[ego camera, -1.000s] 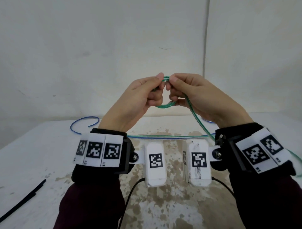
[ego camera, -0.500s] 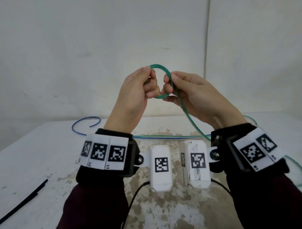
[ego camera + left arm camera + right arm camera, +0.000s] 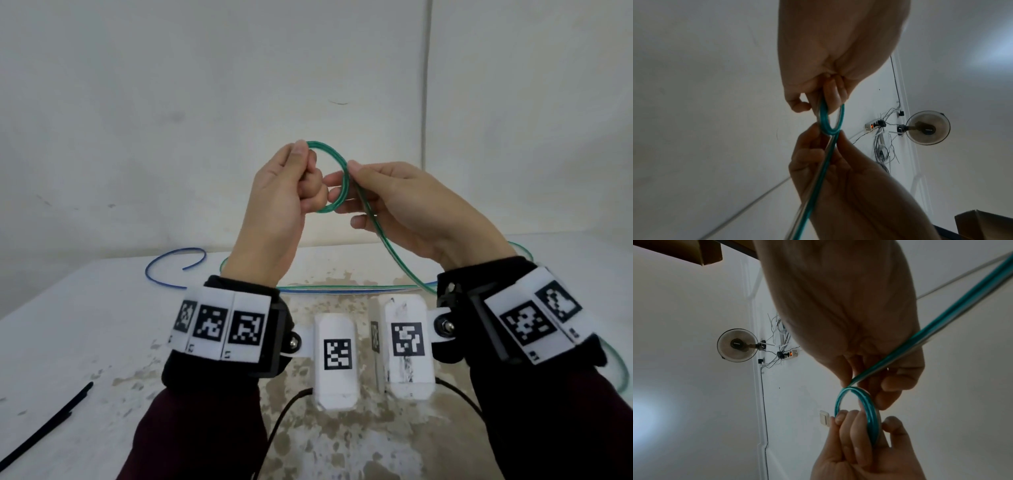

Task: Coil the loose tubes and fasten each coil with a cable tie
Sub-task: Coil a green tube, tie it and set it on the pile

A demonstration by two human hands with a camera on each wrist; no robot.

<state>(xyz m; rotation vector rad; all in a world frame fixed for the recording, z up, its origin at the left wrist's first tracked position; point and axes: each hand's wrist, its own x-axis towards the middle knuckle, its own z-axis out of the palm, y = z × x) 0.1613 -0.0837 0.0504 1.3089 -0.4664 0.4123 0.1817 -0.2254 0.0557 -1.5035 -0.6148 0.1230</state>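
I hold a green tube [image 3: 343, 170] up in front of the wall, bent into one small loop [image 3: 830, 129]. My left hand [image 3: 306, 158] pinches the loop's top left, its fingers curled round the tube [image 3: 869, 421]. My right hand [image 3: 346, 179] pinches the place where the loop crosses, and the long tail [image 3: 953, 308] runs from there down over my right wrist to the table. A blue tube [image 3: 161, 274] lies loose at the back left of the table. A black cable tie [image 3: 44, 433] lies near the front left.
The white, stained table [image 3: 85, 342] stands against a plain wall. Green and blue tube lengths [image 3: 342, 290] stretch across it behind my wrists, and more green tube [image 3: 616, 366] curves off at the right. A wall fan [image 3: 928, 128] and a power strip show high up.
Both hands have risen and moved slightly apart. The green loop between them has widened and now stands above my left fingers.
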